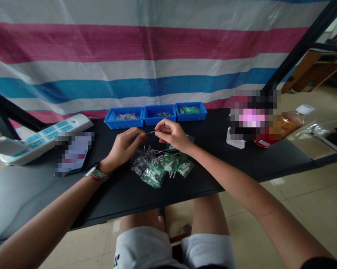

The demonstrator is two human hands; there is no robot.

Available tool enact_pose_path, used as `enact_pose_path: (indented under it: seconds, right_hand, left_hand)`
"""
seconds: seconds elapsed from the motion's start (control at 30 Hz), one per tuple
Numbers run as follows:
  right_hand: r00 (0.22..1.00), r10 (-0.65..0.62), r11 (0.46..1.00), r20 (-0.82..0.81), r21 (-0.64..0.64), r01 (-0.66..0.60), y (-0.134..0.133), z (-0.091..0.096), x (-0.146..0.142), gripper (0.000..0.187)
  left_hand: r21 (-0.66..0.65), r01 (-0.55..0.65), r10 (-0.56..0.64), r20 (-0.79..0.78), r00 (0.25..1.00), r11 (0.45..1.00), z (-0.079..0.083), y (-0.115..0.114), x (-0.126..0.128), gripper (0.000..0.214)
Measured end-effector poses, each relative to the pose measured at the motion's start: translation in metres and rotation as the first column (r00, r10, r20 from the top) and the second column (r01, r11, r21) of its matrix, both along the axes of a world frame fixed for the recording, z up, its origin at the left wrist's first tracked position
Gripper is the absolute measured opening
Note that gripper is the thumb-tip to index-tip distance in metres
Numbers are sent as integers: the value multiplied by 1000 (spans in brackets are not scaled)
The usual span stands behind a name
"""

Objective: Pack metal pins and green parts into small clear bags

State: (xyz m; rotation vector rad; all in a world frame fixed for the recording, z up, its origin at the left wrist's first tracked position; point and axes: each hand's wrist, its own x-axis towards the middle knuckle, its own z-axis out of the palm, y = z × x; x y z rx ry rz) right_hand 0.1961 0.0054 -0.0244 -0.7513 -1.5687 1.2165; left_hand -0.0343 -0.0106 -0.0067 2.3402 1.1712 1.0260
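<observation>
A thin metal rod point(151, 132) spans the gap between my two hands, just in front of the blue trays. My left hand point(127, 144) pinches its left end between thumb and fingers. The other end sits in the curled fingers of my right hand point(171, 133). Below my hands lies a loose pile of green plastic packets point(154, 175), clear packets with dark contents point(139, 164) and slim silvery rods point(172, 174). The rod's exact kind is too small to make out.
Behind stand three blue trays holding clear packets point(126, 116), metal rods point(164, 114) and green packets point(189, 109). A power strip point(73, 125) and a phone point(76, 153) lie left. At right are a drink bottle point(293, 120) and a white object point(235, 139).
</observation>
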Motion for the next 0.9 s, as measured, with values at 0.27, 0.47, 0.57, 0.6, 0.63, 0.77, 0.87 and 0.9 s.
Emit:
enact_pose_path:
  seconds: [0.27, 0.47, 0.57, 0.6, 0.63, 0.77, 0.87, 0.9]
  right_hand:
    - [1000, 21, 999, 17, -29, -21, -2, 3, 0, 40]
    - [1000, -3, 1000, 18, -13, 4, 1, -3, -1, 47]
    - [1000, -13, 1000, 15, -13, 13, 1, -4, -2, 48]
    - [1000, -10, 1000, 13, -15, 10, 0, -4, -2, 47]
    - [1000, -8, 1000, 10, -19, 8, 0, -4, -2, 47]
    - [999, -7, 999, -33, -45, 6, -2, 1, -1, 42]
    - [998, 4, 999, -55, -41, -6, -3, 5, 1, 38]
    - [999, 6, 999, -54, -37, -9, -3, 6, 1, 35]
  left_hand:
    - [-8, 25, -25, 29, 999, 1000, -5, -1, -3, 34]
    - [33, 15, -15, -1, 1000, 999, -1, -4, -3, 27]
    - [56, 10, -10, -2, 1000, 998, -1, -5, -2, 25]
    - [63, 8, -8, -2, 1000, 998, -1, -5, -2, 25]
    - [67, 8, -8, -3, 1000, 998, -1, -5, -2, 25]
    - [78, 1, -1, -1, 1000, 997, 0, -4, -1, 26]
    - [73, 0, 0, 3, 1000, 997, -1, -4, 0, 27]
    - [62, 3, -3, 4, 1000, 998, -2, -4, 0, 28]
